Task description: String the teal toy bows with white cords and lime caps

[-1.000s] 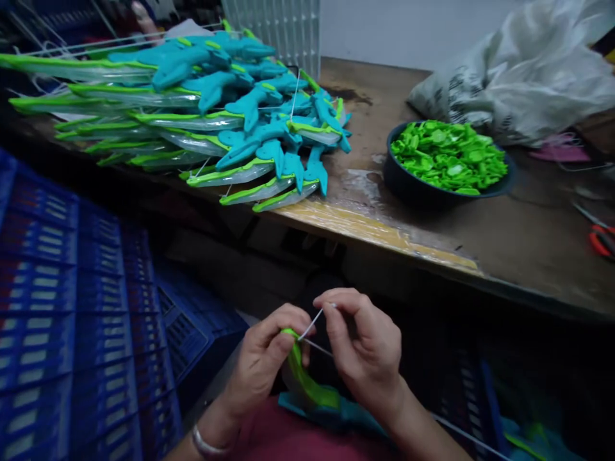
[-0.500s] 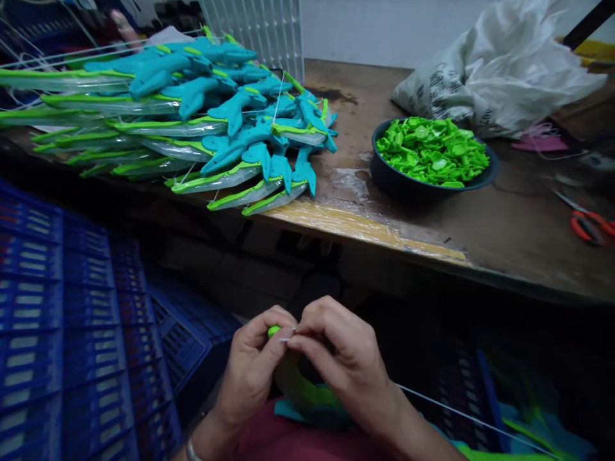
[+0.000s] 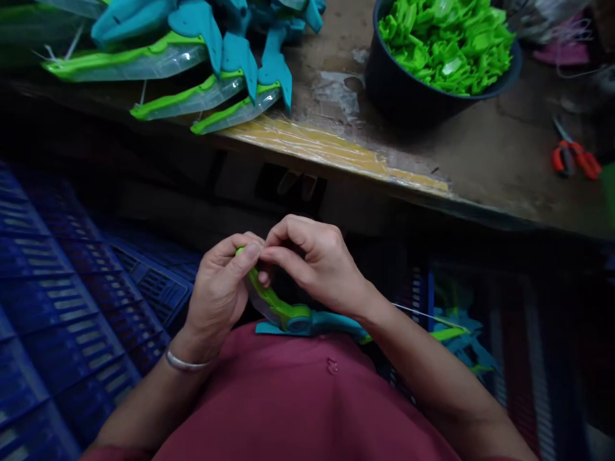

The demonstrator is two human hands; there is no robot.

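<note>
A toy bow (image 3: 331, 323) with green limbs and a teal middle lies across my lap. My left hand (image 3: 216, 291) is closed around the green tip of its left limb. Against that tip, my right hand (image 3: 321, 266) pinches with thumb and forefinger; the string's end there is mostly hidden by the fingers. The white string (image 3: 418, 310) shows again beyond my right forearm, running to the bow's other tip.
Several similar toy bows (image 3: 192, 57) are piled at the table's left edge. A dark tub (image 3: 403, 102) holds green plastic pieces (image 3: 446, 45). Scissors with red-orange handles (image 3: 571, 157) lie at right. Blue crates (image 3: 52, 307) stand at left, with another crate (image 3: 430, 294) at right.
The view has tilted down, showing more of my lap and the bow. Both hands remain together at the limb tip; the white string end between the fingertips is less visible now.
</note>
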